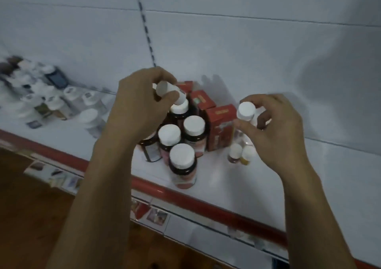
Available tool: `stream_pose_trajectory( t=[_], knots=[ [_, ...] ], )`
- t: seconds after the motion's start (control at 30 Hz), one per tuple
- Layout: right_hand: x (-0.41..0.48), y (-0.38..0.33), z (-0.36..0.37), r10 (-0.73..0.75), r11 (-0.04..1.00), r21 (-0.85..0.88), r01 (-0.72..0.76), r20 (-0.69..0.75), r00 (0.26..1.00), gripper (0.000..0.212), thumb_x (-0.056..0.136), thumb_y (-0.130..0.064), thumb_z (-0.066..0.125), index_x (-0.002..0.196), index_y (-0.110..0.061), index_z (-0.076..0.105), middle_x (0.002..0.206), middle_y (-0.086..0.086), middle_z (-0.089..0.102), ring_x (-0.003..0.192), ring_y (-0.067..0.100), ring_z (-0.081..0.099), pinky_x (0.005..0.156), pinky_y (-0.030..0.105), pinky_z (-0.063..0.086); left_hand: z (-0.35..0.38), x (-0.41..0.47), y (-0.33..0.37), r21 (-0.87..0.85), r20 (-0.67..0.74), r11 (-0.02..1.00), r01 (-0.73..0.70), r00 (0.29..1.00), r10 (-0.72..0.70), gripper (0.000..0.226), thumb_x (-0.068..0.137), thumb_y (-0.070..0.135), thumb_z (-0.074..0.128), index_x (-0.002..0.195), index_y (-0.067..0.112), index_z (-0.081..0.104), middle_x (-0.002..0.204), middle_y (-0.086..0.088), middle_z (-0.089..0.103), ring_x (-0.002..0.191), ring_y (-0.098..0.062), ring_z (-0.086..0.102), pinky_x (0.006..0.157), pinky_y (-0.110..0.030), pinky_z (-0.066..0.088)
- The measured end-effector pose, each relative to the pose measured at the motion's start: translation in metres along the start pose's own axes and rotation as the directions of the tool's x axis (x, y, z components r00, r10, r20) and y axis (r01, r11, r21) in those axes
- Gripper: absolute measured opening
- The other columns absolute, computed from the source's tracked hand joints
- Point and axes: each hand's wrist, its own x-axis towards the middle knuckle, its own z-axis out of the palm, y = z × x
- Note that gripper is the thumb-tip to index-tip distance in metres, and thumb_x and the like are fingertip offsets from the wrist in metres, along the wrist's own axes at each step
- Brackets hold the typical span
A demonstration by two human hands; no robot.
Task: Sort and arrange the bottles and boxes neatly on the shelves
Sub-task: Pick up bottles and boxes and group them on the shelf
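Head view: the left hand's fingers (164,75) are curled and pinch a small white container (165,89) between fingertips and thumb. The container lies tilted, its round end toward the camera, above the middle of the frame. The left hand (134,111) holds it clear of the stock below, probably so that a slot can be chosen before it is set down.

The right hand's fingers (246,127) are also curled. Thumb and fingertips pinch a white-capped small bottle (245,109) just under its cap, and the bottle stands roughly upright. The right hand (282,136) hovers at centre right, above two small bottles (241,155) standing on the shelf (299,186); the held bottle likely belongs with them.

Between the hands, dark bottles (182,161) with white caps stand clustered near the shelf's red front edge (185,194). Red boxes (220,124) stand upright just behind and beside the cluster. At the upper left, a blurred group of mixed bottles (51,101) stands well apart from it.
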Motion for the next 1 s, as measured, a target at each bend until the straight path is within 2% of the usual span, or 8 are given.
stream_pose_trajectory(
  t=[0.13, 0.2, 0.3, 0.5, 0.6, 0.73, 0.9, 1.0],
  knots=[
    [0.009, -0.073, 0.055, -0.135, 0.986, 0.11, 0.129, 0.05, 0.99, 0.029, 0.079, -0.033, 0.083, 0.105, -0.037, 0.07, 0.089, -0.009, 0.058, 0.079, 0.004, 0.056, 0.071, 0.011, 0.04, -0.064, -0.029, -0.075, -0.175, -0.144, 0.975, 0.136, 0.976, -0.162, 0.024, 0.087, 0.028, 0.077, 0.11, 0.029, 0.07, 0.101, 0.02, 0.069, 0.083, -0.003, 0.067, 0.061, -0.026, 0.055],
    [0.01, -0.108, 0.096, -0.206, 0.971, 0.146, 0.188, 0.122, 0.971, 0.027, 0.081, -0.029, 0.082, 0.104, -0.036, 0.07, 0.086, -0.012, 0.059, 0.079, 0.007, 0.057, 0.071, 0.017, 0.042, -0.097, -0.045, -0.119, -0.216, -0.176, 0.959, 0.184, 0.959, -0.224, 0.026, 0.085, 0.028, 0.08, 0.11, 0.027, 0.072, 0.102, 0.013, 0.071, 0.084, -0.007, 0.069, 0.064, -0.029, 0.059],
    [0.009, -0.16, 0.177, -0.301, 0.946, 0.191, 0.263, 0.215, 0.929, 0.029, 0.081, -0.026, 0.084, 0.105, -0.034, 0.071, 0.084, -0.014, 0.054, 0.074, 0.004, 0.053, 0.068, 0.009, 0.037, -0.149, -0.067, -0.189, -0.194, -0.193, 0.948, 0.253, 0.938, -0.29, 0.033, 0.081, 0.035, 0.081, 0.111, 0.026, 0.072, 0.102, 0.01, 0.072, 0.084, -0.008, 0.07, 0.075, -0.036, 0.06],
    [-0.007, -0.276, 0.361, -0.357, 0.921, 0.284, 0.267, 0.336, 0.872, 0.032, 0.08, -0.023, 0.084, 0.105, -0.036, 0.071, 0.089, -0.015, 0.053, 0.076, 0.0, 0.053, 0.07, 0.004, 0.035, -0.27, -0.109, -0.334, -0.211, -0.262, 0.917, 0.338, 0.884, -0.386, 0.035, 0.078, 0.041, 0.08, 0.11, 0.03, 0.069, 0.097, 0.016, 0.071, 0.08, -0.006, 0.069, 0.066, -0.032, 0.061],
    [-0.011, -0.336, 0.444, -0.377, 0.907, 0.335, 0.253, 0.385, 0.842, 0.031, 0.079, -0.025, 0.085, 0.104, -0.037, 0.071, 0.093, -0.014, 0.053, 0.078, 0.0, 0.052, 0.071, 0.006, 0.035, -0.324, -0.13, -0.408, -0.251, -0.337, 0.876, 0.412, 0.811, -0.478, 0.029, 0.085, 0.026, 0.08, 0.112, 0.027, 0.069, 0.099, 0.006, 0.072, 0.079, -0.012, 0.071, 0.062, -0.028, 0.061],
    [-0.013, -0.411, 0.545, -0.424, 0.885, 0.397, 0.243, 0.473, 0.772, 0.029, 0.08, -0.025, 0.084, 0.104, -0.034, 0.071, 0.098, -0.008, 0.056, 0.077, 0.0, 0.052, 0.068, 0.007, 0.038, -0.381, -0.163, -0.506, -0.234, -0.436, 0.801, 0.551, 0.677, -0.593, 0.03, 0.085, 0.035, 0.076, 0.114, 0.035, 0.066, 0.103, 0.015, 0.068, 0.089, 0.004, 0.064, 0.07, -0.025, 0.059],
    [-0.015, -0.486, 0.676, -0.528, 0.845, 0.461, 0.271, 0.64, 0.558, 0.027, 0.084, -0.027, 0.081, 0.106, -0.036, 0.068, 0.098, -0.014, 0.056, 0.077, -0.003, 0.053, 0.069, 0.008, 0.037, -0.431, -0.193, -0.614, -0.268, -0.536, 0.705, 0.657, 0.506, -0.676, 0.044, 0.09, 0.027, 0.075, 0.13, 0.027, 0.058, 0.111, 0.016, 0.062, 0.093, 0.006, 0.061, 0.069, -0.01, 0.05],
    [-0.019, -0.527, 0.764, -0.564, 0.826, 0.495, 0.269, 0.724, 0.397, 0.03, 0.084, -0.028, 0.082, 0.105, -0.042, 0.066, 0.101, -0.015, 0.057, 0.079, -0.004, 0.054, 0.068, 0.009, 0.039, -0.46, -0.198, -0.685, -0.272, -0.561, 0.661, 0.699, 0.443, -0.7, 0.042, 0.09, 0.026, 0.073, 0.13, 0.024, 0.06, 0.11, 0.013, 0.065, 0.094, 0.003, 0.062, 0.07, -0.015, 0.051]
  ],
)
